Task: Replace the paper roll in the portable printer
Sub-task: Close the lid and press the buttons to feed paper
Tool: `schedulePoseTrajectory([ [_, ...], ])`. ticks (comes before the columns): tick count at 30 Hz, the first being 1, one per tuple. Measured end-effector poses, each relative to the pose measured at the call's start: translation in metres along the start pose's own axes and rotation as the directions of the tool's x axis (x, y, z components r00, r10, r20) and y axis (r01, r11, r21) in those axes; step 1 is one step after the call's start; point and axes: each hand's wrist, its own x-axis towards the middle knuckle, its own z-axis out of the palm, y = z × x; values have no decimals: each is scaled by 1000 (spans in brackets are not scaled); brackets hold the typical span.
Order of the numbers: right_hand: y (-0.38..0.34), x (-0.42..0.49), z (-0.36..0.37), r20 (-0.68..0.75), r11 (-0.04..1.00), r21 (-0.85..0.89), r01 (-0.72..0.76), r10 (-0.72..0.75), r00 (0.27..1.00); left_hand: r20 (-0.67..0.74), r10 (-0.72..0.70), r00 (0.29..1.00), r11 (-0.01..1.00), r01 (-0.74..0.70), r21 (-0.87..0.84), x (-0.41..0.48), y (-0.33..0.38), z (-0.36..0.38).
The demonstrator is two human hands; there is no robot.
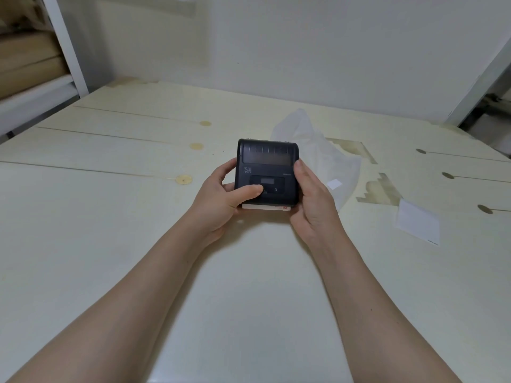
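Observation:
A black portable printer [267, 167] is held between both hands above the pale table [110, 205], its lid closed. My left hand [221, 197] grips its left side, thumb pressing on the front control panel. My right hand [312, 200] clasps its right side. A white edge with a red mark [266, 207] shows under the printer's near edge; I cannot tell what it is. No paper roll is visible.
A crumpled clear plastic bag [315, 145] lies just behind and right of the printer. A white paper slip [419, 225] lies on the table at the right. White shelving with brown boxes [30, 64] stands at the far left; a wall runs behind the table.

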Motion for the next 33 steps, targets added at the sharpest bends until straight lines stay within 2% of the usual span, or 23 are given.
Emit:
schedulePoseTrajectory([
  [33, 0, 0, 0, 8, 1000, 4, 5, -5, 1000, -14, 1, 1000, 1000, -1, 10, -4, 5, 3],
])
